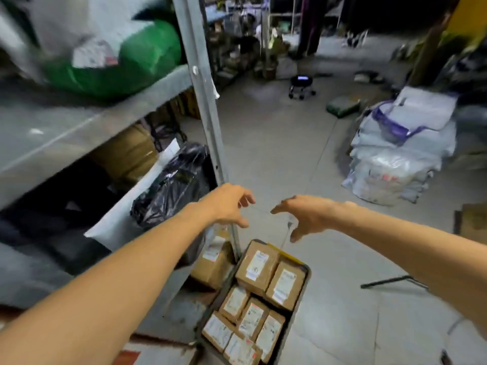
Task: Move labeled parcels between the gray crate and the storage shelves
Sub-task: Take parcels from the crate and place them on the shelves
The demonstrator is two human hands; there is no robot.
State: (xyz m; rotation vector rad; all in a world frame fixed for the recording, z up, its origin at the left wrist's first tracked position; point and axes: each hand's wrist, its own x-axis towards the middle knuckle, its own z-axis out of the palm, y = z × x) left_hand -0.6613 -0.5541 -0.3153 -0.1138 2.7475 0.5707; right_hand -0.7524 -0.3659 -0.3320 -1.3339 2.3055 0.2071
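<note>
Currently nothing is held; left grip [229, 204] and right grip [308, 217] spread wide. Tight-packed parcels [259, 262] could be snagged when lifted.

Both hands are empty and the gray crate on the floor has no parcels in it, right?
No. The head view shows the gray crate packed with labeled cardboard parcels. The left hand and right hand are indeed empty.

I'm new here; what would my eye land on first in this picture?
Two bare arms stretch forward, left hand and right hand open and empty, above a gray crate on the floor packed with labeled brown parcels. At left, a green bag sits on a metal shelf; at right, white sacks are piled.
</note>
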